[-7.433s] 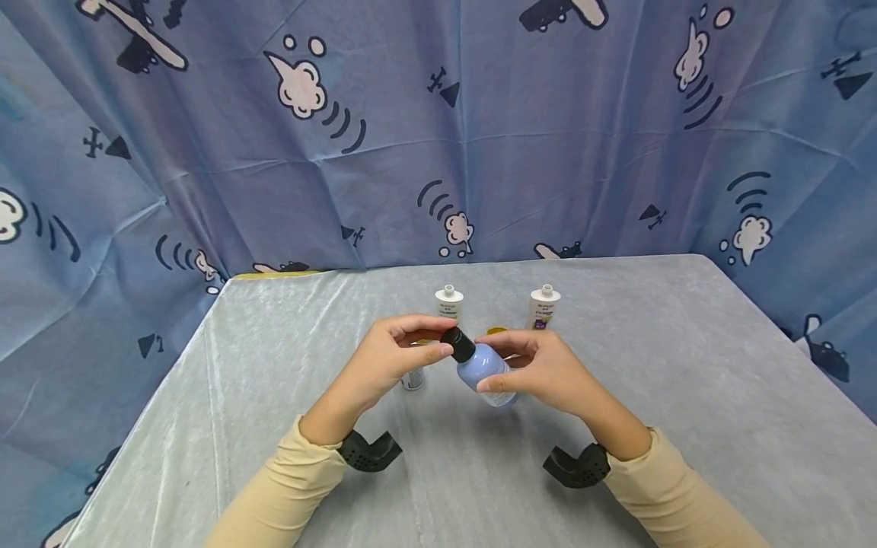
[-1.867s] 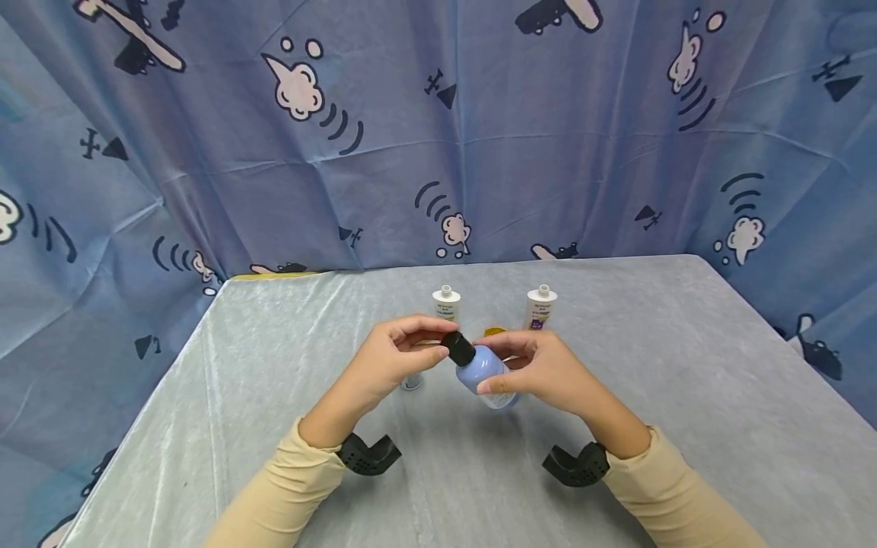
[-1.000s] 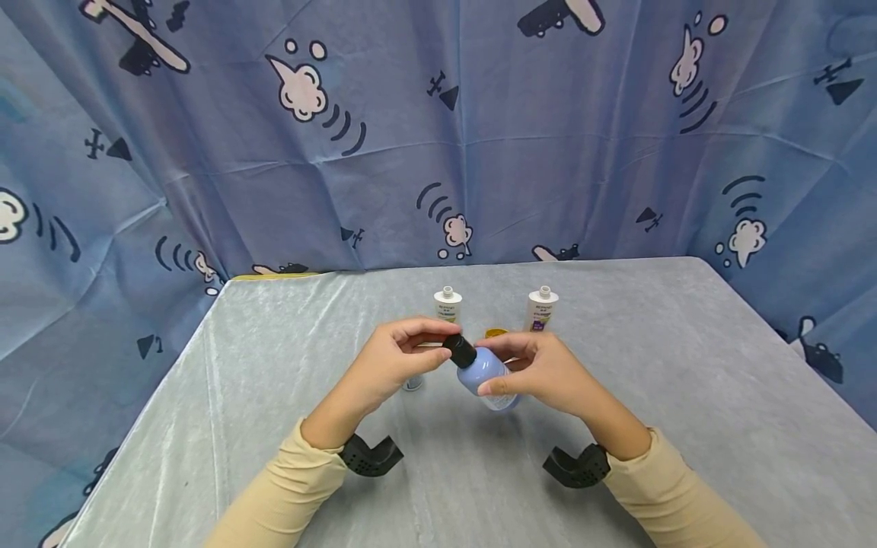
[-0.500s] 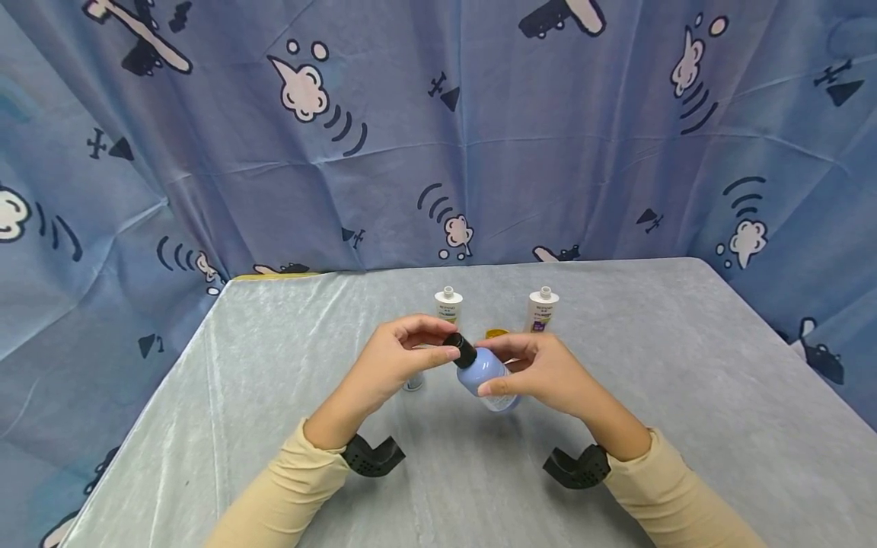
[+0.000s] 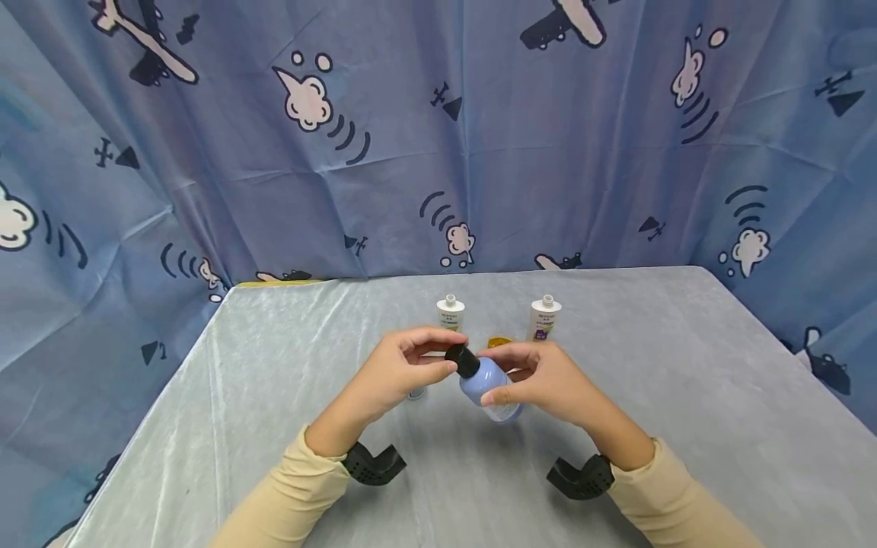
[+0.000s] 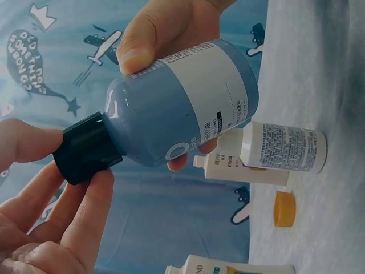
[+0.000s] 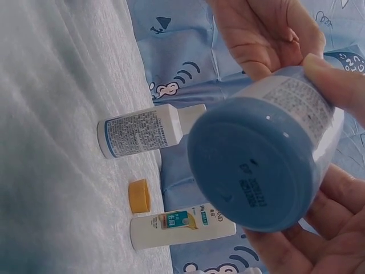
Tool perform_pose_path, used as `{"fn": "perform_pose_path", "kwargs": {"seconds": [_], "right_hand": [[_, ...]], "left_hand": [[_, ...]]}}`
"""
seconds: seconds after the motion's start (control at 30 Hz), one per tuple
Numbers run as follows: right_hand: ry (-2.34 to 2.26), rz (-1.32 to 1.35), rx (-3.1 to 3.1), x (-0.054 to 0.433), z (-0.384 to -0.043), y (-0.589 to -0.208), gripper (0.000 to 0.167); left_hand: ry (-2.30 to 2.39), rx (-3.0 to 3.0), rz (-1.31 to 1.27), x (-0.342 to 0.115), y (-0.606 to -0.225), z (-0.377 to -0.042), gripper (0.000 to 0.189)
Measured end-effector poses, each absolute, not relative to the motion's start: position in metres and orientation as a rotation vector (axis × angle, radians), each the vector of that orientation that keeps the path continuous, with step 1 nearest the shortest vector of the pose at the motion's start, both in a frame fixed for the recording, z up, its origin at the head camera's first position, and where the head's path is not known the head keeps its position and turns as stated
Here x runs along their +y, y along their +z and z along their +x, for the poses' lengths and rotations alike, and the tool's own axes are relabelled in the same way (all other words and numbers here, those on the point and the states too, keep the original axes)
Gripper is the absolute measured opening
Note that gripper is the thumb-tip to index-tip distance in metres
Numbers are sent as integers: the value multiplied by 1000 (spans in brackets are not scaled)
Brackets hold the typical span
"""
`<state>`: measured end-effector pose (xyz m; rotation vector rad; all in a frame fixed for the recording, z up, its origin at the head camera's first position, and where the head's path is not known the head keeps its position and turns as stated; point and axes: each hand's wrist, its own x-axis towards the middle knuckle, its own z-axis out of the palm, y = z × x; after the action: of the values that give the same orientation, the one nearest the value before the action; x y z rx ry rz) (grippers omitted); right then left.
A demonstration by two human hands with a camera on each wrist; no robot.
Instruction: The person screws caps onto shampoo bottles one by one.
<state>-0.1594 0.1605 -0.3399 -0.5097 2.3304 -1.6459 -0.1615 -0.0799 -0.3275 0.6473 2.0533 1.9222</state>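
A periwinkle-blue bottle [image 5: 482,380] is held tilted above the table, its black cap [image 5: 463,361] pointing up toward the left. My left hand [image 5: 393,374] pinches that cap between thumb and fingertips; the left wrist view shows the cap [image 6: 88,147] seated against the bottle's shoulder. My right hand [image 5: 551,382] grips the bottle's body, thumb on the near side and fingers behind. A pale printed label [image 6: 208,85] wraps the body in the left wrist view. In the right wrist view the bottle's round base [image 7: 251,165] faces the camera, with date print on it.
Behind the hands stand two white bottles with uncapped necks, one at centre [image 5: 450,313] and one to the right [image 5: 544,318]. An orange cap [image 5: 499,342] lies between them. A smaller printed bottle [image 7: 140,132] stands partly hidden behind my left hand. A patterned curtain [image 5: 438,137] closes off the back.
Both hands keep their hold on the bottle and cap, with small shifts of the left thumb and fingers on the cap. The head view has tipped up slightly, so everything sits lower.
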Motion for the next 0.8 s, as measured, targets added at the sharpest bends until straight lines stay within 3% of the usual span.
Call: {"fn": "perform_pose_path", "kwargs": {"seconds": [0.2,0.37,0.8], "right_hand": [[-1656,-501,2331,162,-160,-342,58],[-1647,-502,2324,162,-159,-342,59],[-1671,-526,2313,161,-160,-342,59]], "left_hand": [[1949,2075,577,-79,-327,-162,43],[1918,2154,526,-79,-329,-163,35],[1926,2096,631,-79,-333,-164,38]]}}
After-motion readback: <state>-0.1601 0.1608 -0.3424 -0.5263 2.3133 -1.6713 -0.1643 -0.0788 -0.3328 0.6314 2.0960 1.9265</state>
